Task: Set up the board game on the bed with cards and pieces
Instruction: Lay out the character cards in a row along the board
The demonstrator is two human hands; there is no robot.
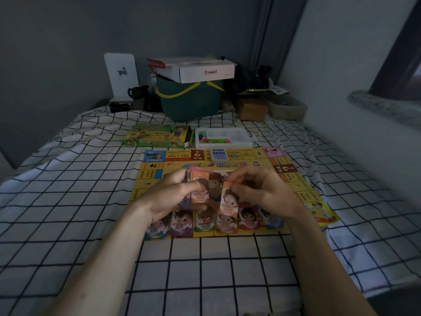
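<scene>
Game board [227, 165] flat on checked bed [205, 270]. Left hand [168, 197] grip clamped on card stack [198, 185]; right hand [262, 192] pinches one orange card [229, 199] at 3 o'clock of stack. Pieces tray [224, 139] at board's 12 o'clock.

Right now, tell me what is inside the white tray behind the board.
The white tray holds small colourful pieces on its left side. The other compartments look bare; too dim to be sure.
</scene>
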